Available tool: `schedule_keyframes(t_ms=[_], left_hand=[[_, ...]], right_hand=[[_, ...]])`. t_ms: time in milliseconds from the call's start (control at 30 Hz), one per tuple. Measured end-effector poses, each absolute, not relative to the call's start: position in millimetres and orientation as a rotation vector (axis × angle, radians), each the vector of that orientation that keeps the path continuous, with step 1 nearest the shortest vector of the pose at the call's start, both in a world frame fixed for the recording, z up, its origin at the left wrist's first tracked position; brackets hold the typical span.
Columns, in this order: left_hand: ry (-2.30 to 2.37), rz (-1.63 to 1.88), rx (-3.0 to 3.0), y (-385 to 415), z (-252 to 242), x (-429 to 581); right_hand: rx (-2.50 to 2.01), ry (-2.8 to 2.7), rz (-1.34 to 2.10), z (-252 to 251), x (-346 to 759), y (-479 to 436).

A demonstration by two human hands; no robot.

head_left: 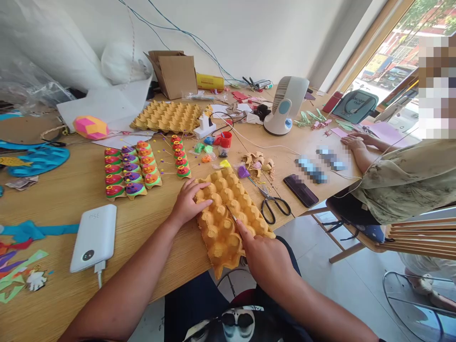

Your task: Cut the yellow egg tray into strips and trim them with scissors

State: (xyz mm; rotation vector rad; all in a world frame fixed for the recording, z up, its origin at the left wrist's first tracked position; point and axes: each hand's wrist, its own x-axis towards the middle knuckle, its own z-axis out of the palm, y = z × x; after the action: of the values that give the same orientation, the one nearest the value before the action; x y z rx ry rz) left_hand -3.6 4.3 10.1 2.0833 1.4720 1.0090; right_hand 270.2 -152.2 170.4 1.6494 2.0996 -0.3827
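Note:
An orange egg tray (245,199) lies at the table's near edge, partly hanging over it. My left hand (188,203) rests flat on the tray's left side with fingers spread. My right hand (263,254) is closed on a thin blade or cutter (233,217) whose tip sits in the middle of the tray. Black-handled scissors (272,204) lie just to the right of the tray. Painted egg-cup pieces (131,171) in red, purple and orange stand in rows to the left.
A white power bank (94,237) lies near left, a second egg tray (167,116) and cardboard box (174,73) at the back, a small fan (287,104), a red cup (225,139), a black phone (301,190). Another person's hand (356,141) rests at the right.

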Motion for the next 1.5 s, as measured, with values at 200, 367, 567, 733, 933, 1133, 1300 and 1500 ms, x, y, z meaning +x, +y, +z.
schedule_keyframes(t_ms=[200, 367, 567, 733, 933, 1133, 1300, 1500], left_hand=[[1.469, 1.001, 2.063, 4, 10, -4], [1.472, 1.006, 2.058, 4, 11, -4], [1.468, 1.006, 2.067, 4, 12, -3], [1.464, 1.024, 2.080, 5, 8, -4], [1.464, 1.034, 2.085, 5, 5, -5], [1.477, 1.037, 2.059, 4, 9, -4], [1.505, 1.054, 2.041, 5, 13, -5], [1.509, 1.040, 2.011, 5, 13, -4]], right_hand=[[1.633, 2.086, -0.406, 173, 271, -154], [1.656, 2.098, -0.377, 166, 262, -143], [1.612, 2.061, -0.411, 177, 270, -154], [1.630, 2.082, -0.419, 170, 263, -149], [1.618, 2.077, -0.406, 173, 266, -150], [1.598, 2.047, -0.446, 182, 268, -158], [1.624, 2.074, -0.408, 173, 267, -154], [1.705, 2.140, -0.426, 176, 288, -154]])
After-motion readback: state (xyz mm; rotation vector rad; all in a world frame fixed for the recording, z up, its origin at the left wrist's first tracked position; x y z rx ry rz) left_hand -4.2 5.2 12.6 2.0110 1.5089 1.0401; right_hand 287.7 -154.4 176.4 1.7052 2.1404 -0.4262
